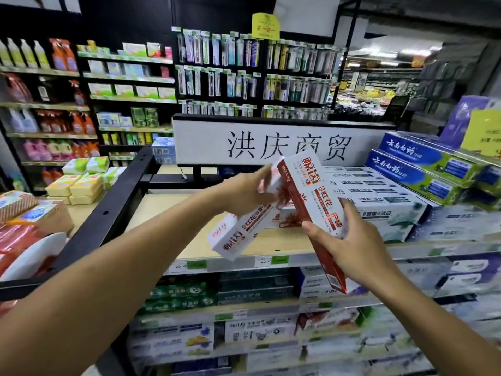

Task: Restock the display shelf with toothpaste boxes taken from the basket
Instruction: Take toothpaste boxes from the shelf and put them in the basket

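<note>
The toothpaste box (311, 202) is in the air over the front of the top shelf (162, 215), just left of the stacked white boxes (379, 196). Its long axis runs steeply from a far, upper end towards the sign down to a near, lower end that hangs past the shelf edge. The printed white face is up and the red side is turned left.

The right hand (349, 240) has its grip clamped on the lower half, thumb on the red side and fingers behind. That probably leaves the far end free to be swung flat into the gap.

The left hand (244, 191) has its grip curled over a second box (238, 234) of the same kind. This one slants from near-left up to far-right, low over the bare shelf; whether it touches the shelf is blurred. Blue and green boxes (412, 169) are stacked further right.
</note>
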`<action>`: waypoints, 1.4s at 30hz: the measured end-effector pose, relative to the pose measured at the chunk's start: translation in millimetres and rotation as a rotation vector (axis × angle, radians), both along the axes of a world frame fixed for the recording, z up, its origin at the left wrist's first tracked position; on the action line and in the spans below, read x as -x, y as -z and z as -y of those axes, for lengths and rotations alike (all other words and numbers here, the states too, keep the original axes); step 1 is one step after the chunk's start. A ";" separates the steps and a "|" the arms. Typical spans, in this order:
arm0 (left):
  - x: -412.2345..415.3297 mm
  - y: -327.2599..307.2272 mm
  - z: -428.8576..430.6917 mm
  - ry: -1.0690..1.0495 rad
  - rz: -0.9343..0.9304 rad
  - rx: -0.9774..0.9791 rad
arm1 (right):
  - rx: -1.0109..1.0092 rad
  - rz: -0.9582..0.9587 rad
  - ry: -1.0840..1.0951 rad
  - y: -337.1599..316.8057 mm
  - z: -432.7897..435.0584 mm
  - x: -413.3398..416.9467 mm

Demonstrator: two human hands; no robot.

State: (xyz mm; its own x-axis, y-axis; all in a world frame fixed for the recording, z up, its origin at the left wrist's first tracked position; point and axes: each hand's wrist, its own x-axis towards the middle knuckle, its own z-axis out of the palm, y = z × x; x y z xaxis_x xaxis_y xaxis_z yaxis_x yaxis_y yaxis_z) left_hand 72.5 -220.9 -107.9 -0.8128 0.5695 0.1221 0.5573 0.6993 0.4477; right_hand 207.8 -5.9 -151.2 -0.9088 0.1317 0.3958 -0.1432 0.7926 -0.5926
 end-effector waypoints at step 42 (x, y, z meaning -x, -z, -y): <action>-5.8 126.5 48.5 -0.122 0.467 -0.950 | -0.846 -0.019 -0.181 62.8 35.7 96.2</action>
